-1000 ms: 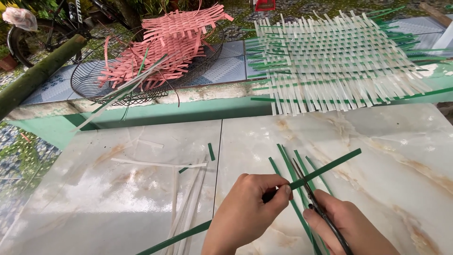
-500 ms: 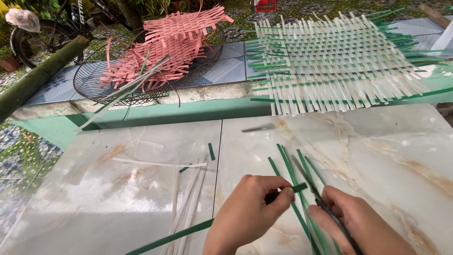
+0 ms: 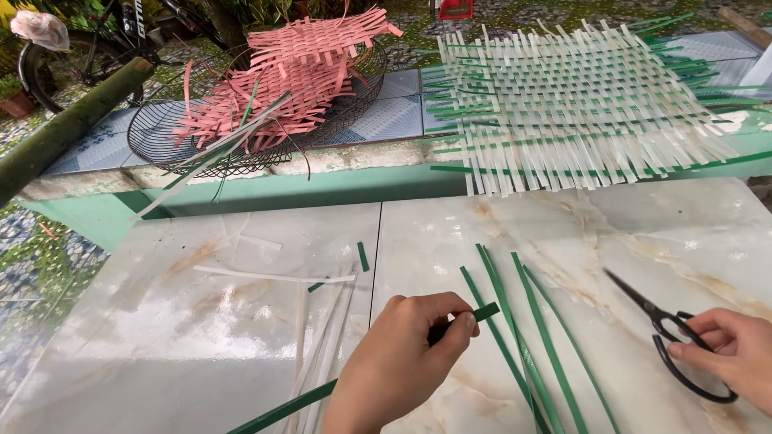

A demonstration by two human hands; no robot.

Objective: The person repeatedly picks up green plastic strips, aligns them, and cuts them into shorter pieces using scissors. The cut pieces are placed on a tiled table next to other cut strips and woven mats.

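Cut off at the lower edge: both wrists and the near ends of loose green strips (image 3: 555, 354). Left hand (image 3: 398, 370) pinching a long flat green plastic strip (image 3: 486, 313), far end poking past the thumb. Right hand (image 3: 736, 354) gripping black scissors (image 3: 671, 337), blades shut, on the marble tabletop (image 3: 201, 321).

My left hand (image 3: 398, 366) sits low in the middle of the view, knuckles up, fingers curled into a loose fist, with thumb and forefinger pinched shut on a long flat dark green strip (image 3: 366, 371). My right hand (image 3: 736, 350) comes in from the right edge, well apart from the left, palm turned inward, fingers hooked through the loop handles of black metal scissors (image 3: 671, 333), whose blades lie closed
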